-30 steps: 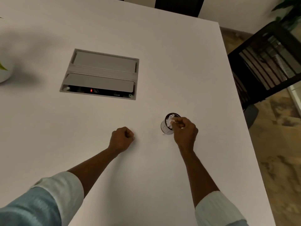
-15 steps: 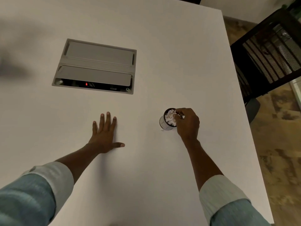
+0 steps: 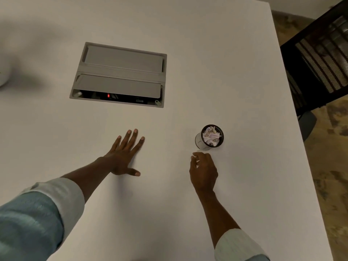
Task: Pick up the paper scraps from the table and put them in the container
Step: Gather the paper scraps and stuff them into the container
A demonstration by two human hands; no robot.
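A small dark mesh container (image 3: 200,141) stands on the white table (image 3: 244,91), filled with crumpled white paper scraps (image 3: 211,136). My right hand (image 3: 203,171) hovers just below and left of it, fingers loosely curled, holding nothing that I can see. My left hand (image 3: 125,154) lies flat on the table farther left, fingers straight and spread. No loose scraps show on the tabletop.
A grey cable box (image 3: 120,76) with flip lids is set into the table beyond my left hand. A black chair (image 3: 318,59) stands off the table's right edge. A white pot (image 3: 3,76) peeks in at the far left.
My right hand has drawn back from the container's rim toward me, leaving the scraps inside. My left hand, a fist a second ago, has spread flat on the table.
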